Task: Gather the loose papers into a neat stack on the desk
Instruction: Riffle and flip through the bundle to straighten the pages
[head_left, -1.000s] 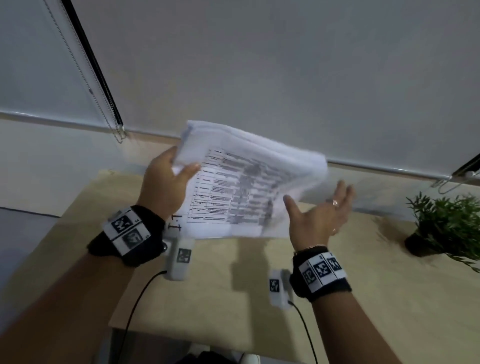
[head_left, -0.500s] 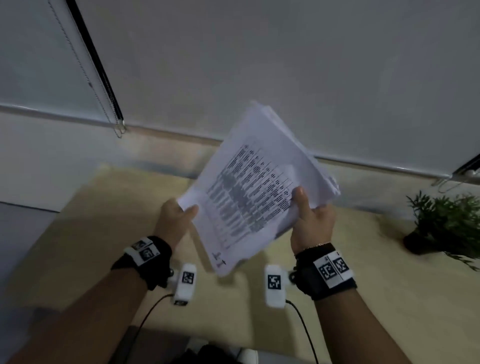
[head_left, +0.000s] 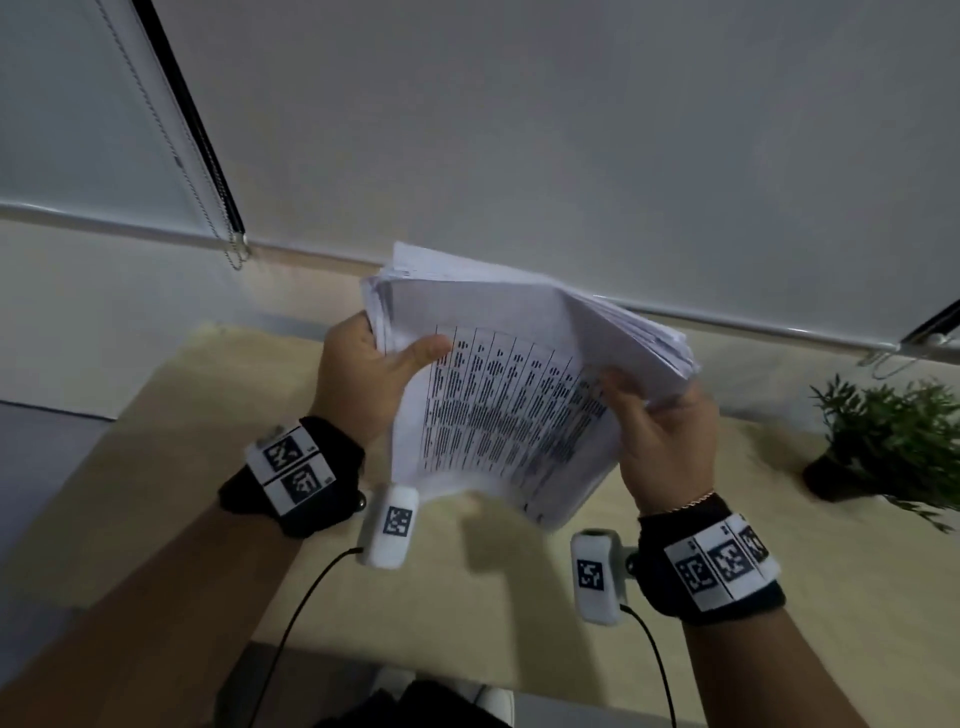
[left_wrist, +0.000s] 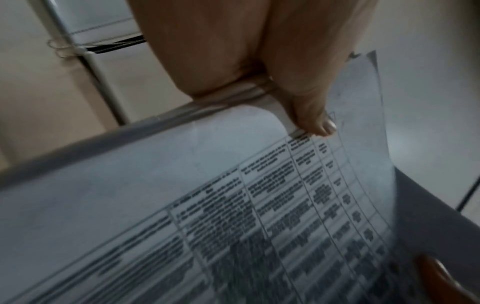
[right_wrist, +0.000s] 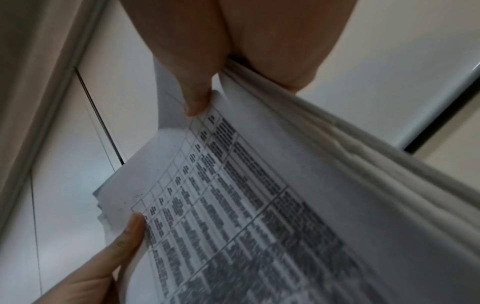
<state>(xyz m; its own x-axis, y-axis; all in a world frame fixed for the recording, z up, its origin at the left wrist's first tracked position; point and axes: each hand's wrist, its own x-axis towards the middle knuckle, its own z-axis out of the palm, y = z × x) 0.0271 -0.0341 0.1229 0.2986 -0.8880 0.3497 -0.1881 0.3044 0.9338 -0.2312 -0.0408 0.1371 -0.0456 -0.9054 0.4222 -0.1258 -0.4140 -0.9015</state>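
Thick sheaf of white printed paper sheets (head_left: 519, 395) held in air above the pale wooden desk (head_left: 467, 597), left hand (head_left: 363, 384) and right hand (head_left: 665, 441) each pinching an opposite edge. Light, floppy, edges fanned; sheets likely slip unless gripped firmly at the edges.

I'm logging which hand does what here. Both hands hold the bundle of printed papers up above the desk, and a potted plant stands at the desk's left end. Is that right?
One thing is off: the potted plant stands at the desk's right end, as the head view shows. The rest holds: the left hand and right hand both hold the papers up above the desk.
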